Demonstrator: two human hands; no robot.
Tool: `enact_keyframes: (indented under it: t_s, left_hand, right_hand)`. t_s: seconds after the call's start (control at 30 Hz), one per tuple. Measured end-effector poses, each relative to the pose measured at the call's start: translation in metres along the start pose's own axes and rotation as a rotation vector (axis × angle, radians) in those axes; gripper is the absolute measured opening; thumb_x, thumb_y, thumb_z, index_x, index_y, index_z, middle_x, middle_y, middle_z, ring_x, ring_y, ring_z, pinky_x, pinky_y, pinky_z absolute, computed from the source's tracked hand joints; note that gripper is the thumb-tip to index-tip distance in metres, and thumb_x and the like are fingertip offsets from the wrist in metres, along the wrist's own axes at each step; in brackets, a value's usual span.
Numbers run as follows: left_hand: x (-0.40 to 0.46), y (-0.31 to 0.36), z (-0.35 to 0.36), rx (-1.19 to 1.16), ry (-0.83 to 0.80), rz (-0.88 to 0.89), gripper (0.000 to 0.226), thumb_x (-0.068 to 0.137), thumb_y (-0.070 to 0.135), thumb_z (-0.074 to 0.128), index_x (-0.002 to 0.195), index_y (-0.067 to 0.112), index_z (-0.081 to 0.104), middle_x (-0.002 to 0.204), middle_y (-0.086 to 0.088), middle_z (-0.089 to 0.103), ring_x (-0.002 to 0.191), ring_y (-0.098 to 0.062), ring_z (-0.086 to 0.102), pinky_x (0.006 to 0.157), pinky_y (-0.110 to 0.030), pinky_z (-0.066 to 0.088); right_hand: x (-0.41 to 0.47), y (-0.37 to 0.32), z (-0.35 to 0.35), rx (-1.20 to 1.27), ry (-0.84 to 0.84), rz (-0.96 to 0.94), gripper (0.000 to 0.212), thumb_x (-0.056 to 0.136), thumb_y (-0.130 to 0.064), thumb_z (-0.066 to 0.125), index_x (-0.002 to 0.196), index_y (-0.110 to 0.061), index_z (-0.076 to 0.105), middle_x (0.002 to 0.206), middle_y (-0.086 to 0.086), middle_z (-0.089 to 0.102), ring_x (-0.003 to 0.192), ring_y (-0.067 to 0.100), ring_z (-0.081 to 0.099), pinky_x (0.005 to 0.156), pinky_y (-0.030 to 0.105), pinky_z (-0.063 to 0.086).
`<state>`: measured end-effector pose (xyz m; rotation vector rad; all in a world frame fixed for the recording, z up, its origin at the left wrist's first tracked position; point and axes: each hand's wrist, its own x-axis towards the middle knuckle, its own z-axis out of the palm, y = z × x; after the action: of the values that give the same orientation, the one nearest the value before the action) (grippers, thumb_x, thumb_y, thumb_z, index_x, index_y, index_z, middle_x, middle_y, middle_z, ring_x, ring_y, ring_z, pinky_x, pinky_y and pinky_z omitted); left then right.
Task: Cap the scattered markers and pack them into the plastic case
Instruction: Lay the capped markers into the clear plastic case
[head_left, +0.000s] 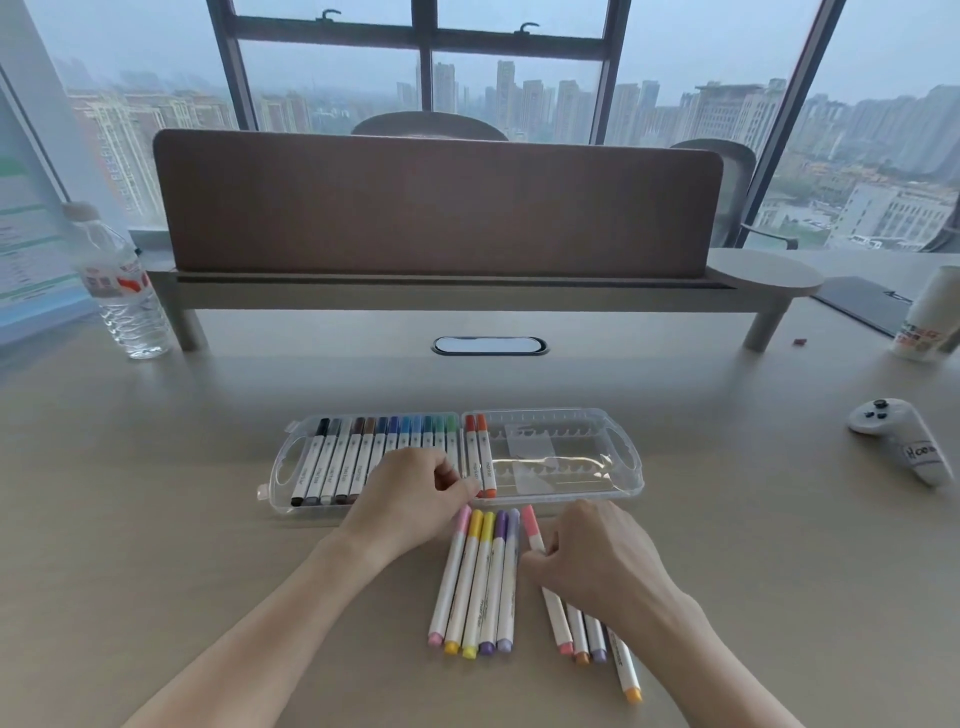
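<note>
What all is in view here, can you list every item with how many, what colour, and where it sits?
plastic case: one, clear, open flat at mid-desk
markers in case: a full row in the left half, black through blues to green; two red-orange at the left edge of the right half
loose markers: five side by side in front of the case, pink, two yellow, two purple; about four more under the right hand
water bottle: one, clear, far left
controller: one, white, right side
cup: one, white, far right
divider: one, brown, back of desk
desk: one, beige
left hand: over the case's front edge
right hand: grips a pink marker
</note>
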<state>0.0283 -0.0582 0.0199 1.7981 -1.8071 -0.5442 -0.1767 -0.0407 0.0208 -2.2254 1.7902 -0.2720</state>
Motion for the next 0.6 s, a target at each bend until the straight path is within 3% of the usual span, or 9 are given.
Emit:
enact_keyframes:
  t_s: [0.13, 0.23, 0.4, 0.53, 0.6]
  left_hand:
    - [0.010, 0.018, 0.001, -0.042, -0.073, 0.045, 0.036, 0.092, 0.050, 0.064, 0.077, 0.018, 0.070, 0.069, 0.004, 0.069, 0.065, -0.007, 0.065, 0.061, -0.017, 0.046]
    - [0.019, 0.035, 0.002, -0.076, -0.167, 0.056, 0.045, 0.091, 0.055, 0.062, 0.077, 0.014, 0.073, 0.070, 0.001, 0.072, 0.066, -0.012, 0.071, 0.070, -0.027, 0.058]
    - [0.035, 0.045, 0.001, -0.150, -0.208, 0.044, 0.031, 0.090, 0.042, 0.070, 0.079, 0.014, 0.078, 0.071, 0.002, 0.074, 0.069, -0.015, 0.073, 0.074, -0.031, 0.062]
    - [0.051, 0.041, -0.001, -0.181, -0.219, 0.001, 0.028, 0.089, 0.031, 0.069, 0.072, 0.011, 0.078, 0.070, -0.001, 0.075, 0.073, -0.022, 0.074, 0.076, -0.032, 0.061]
    - [0.059, 0.038, -0.003, -0.227, -0.211, -0.039, 0.027, 0.089, 0.028, 0.068, 0.072, 0.010, 0.078, 0.069, -0.002, 0.075, 0.068, -0.021, 0.072, 0.068, -0.030, 0.059]
  right_hand:
    - [0.004, 0.000, 0.000, 0.049, 0.128, -0.037, 0.035, 0.068, -0.030, 0.056, 0.046, -0.014, 0.033, 0.041, -0.002, 0.020, 0.040, 0.016, 0.020, 0.040, 0.021, 0.021]
    - [0.011, -0.004, -0.005, 0.001, 0.193, -0.059, 0.033, 0.070, -0.033, 0.054, 0.047, -0.012, 0.043, 0.041, -0.001, 0.031, 0.040, 0.013, 0.028, 0.042, 0.021, 0.026]
    - [0.019, -0.013, -0.010, -0.047, 0.223, -0.073, 0.035, 0.074, -0.033, 0.052, 0.048, -0.014, 0.043, 0.043, -0.002, 0.035, 0.044, 0.015, 0.037, 0.042, 0.022, 0.022]
    - [0.024, -0.018, -0.008, 0.014, 0.266, -0.048, 0.029, 0.078, -0.036, 0.057, 0.062, -0.013, 0.062, 0.059, 0.001, 0.062, 0.056, 0.017, 0.058, 0.051, 0.028, 0.044]
    - [0.027, -0.017, -0.006, 0.137, 0.274, -0.038, 0.021, 0.078, -0.036, 0.060, 0.069, -0.018, 0.065, 0.066, -0.001, 0.065, 0.063, 0.015, 0.062, 0.057, 0.030, 0.051]
